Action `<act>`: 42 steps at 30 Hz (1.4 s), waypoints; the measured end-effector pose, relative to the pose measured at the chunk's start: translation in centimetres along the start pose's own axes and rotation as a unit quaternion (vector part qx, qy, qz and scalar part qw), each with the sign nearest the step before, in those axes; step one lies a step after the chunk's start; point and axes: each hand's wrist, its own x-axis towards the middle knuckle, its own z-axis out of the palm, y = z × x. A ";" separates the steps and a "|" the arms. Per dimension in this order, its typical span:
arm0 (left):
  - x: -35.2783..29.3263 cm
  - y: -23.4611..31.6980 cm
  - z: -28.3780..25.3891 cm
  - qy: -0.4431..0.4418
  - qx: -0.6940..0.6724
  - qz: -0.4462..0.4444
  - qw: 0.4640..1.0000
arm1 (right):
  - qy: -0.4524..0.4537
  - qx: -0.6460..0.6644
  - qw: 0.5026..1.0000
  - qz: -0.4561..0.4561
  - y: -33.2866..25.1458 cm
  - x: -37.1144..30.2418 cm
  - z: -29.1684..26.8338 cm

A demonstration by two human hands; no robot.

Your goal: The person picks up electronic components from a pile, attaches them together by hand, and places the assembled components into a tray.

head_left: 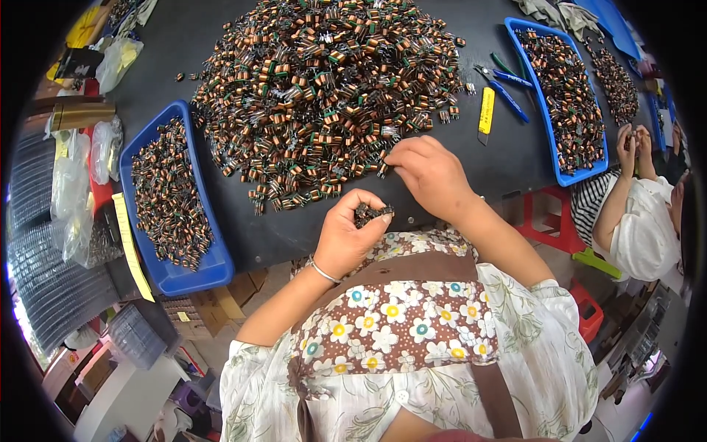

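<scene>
**Coils in one hand, a loose heap ahead**

Nearest, above the floral apron (383,324), the left hand (343,236) was curled snugly around a clump of copper-wound coils (367,215). A slackened grip there, so close to the edge of the black table (283,234), could have spilled some. Just ahead, the right hand's (434,178) fingers were drawn narrow at a single pinned coil (383,170) beside the heap's near edge; whether they actually gripped it, I could not tell.

Left of the coil heap (331,96) stood a filled blue tray (222,271). The heap looked unstable: a tug at its foot might have started a slide and bent pins. Farther right, a yellow utility knife (486,112), blade apparently out, lay near blue-handled nippers (509,99); a careless reach risked a cut.
</scene>
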 end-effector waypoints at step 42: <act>0.6 -0.3 -1.0 0.006 -0.093 -0.016 0.995 | -0.142 0.352 0.902 0.207 -2.8 -0.8 -1.6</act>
